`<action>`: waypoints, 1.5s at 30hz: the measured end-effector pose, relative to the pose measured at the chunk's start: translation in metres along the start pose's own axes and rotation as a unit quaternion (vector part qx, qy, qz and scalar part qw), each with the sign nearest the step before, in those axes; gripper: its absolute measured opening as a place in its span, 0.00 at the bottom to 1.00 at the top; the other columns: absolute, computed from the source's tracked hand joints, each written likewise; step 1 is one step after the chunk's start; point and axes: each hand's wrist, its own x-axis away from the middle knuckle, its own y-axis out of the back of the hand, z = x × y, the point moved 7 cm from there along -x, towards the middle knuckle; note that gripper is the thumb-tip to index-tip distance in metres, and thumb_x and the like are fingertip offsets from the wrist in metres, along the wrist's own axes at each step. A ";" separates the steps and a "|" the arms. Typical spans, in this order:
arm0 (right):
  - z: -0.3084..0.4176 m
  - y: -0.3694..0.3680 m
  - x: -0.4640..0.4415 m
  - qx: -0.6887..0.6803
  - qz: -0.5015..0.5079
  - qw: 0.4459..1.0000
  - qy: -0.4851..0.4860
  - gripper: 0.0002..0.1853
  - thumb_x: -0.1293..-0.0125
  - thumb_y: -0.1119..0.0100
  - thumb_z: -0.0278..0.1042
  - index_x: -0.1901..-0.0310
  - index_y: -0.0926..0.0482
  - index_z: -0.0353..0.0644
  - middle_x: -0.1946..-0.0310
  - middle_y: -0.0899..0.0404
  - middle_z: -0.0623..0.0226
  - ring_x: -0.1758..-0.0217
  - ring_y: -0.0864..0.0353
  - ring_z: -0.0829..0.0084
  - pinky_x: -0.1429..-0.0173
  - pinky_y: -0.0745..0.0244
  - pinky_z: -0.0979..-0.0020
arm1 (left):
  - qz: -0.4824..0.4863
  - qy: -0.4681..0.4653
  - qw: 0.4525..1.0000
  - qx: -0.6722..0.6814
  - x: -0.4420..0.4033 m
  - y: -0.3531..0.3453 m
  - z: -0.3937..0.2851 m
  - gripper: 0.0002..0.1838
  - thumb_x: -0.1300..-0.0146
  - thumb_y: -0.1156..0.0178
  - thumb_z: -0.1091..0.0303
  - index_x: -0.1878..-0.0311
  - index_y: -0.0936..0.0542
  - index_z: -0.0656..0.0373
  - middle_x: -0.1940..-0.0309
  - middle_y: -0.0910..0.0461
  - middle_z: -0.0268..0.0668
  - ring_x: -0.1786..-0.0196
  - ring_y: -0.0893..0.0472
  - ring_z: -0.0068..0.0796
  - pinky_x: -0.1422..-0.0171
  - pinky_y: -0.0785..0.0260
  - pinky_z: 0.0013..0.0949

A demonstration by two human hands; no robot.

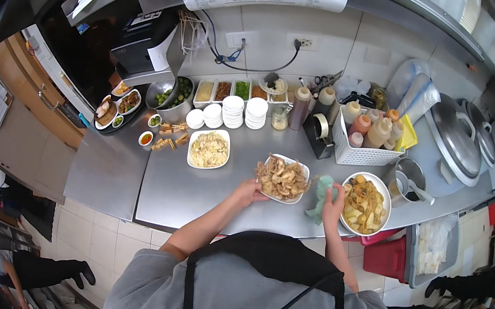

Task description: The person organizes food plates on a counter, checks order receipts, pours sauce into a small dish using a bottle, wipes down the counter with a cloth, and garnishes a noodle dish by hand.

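My left hand (249,192) grips the near left rim of a square white plate (287,201) heaped with brown fried pieces (283,179). A crumpled green cloth (320,199) is pinched in my right hand (333,207), just right of that plate. Close beside my right hand stands a round white bowl (386,210) of noodles and vegetables (365,205). Farther left on the steel counter (205,195) sits a square white dish (225,163) of pale, rice-like food (209,150).
Stacks of small white cups (233,112) and toppings containers (242,89) line the wall. A white basket (352,154) holds several sauce bottles (379,132). At right are a metal pot (409,174) and large lids (457,134). Another person (38,271) is at lower left.
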 end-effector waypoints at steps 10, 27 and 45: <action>0.015 -0.078 0.017 -0.694 0.165 0.633 -0.300 0.25 0.35 0.65 0.47 0.43 0.38 0.38 0.44 0.36 0.56 0.42 0.36 0.61 0.39 0.40 0.61 | 0.121 0.024 0.991 0.048 0.042 -0.056 -0.003 0.21 0.44 0.52 0.74 0.45 0.36 0.64 0.52 0.28 0.45 0.52 0.25 0.37 0.46 0.32 0.40; -0.060 -0.091 -0.016 -0.179 0.177 0.949 -0.192 0.17 0.36 0.57 0.36 0.49 0.30 0.37 0.48 0.32 0.56 0.46 0.31 0.62 0.41 0.38 0.68 | -0.022 -0.062 0.997 0.041 0.067 0.024 -0.019 0.16 0.47 0.54 0.77 0.53 0.32 0.66 0.59 0.25 0.45 0.59 0.22 0.38 0.52 0.27 0.39; 0.006 -0.099 0.017 -0.063 0.266 0.960 -0.063 0.11 0.48 0.42 0.25 0.61 0.23 0.38 0.71 0.21 0.65 0.70 0.23 0.77 0.63 0.29 0.78 | -0.035 -0.028 0.999 0.000 0.045 0.055 0.008 0.21 0.44 0.55 0.73 0.45 0.36 0.60 0.55 0.27 0.41 0.55 0.24 0.33 0.47 0.31 0.38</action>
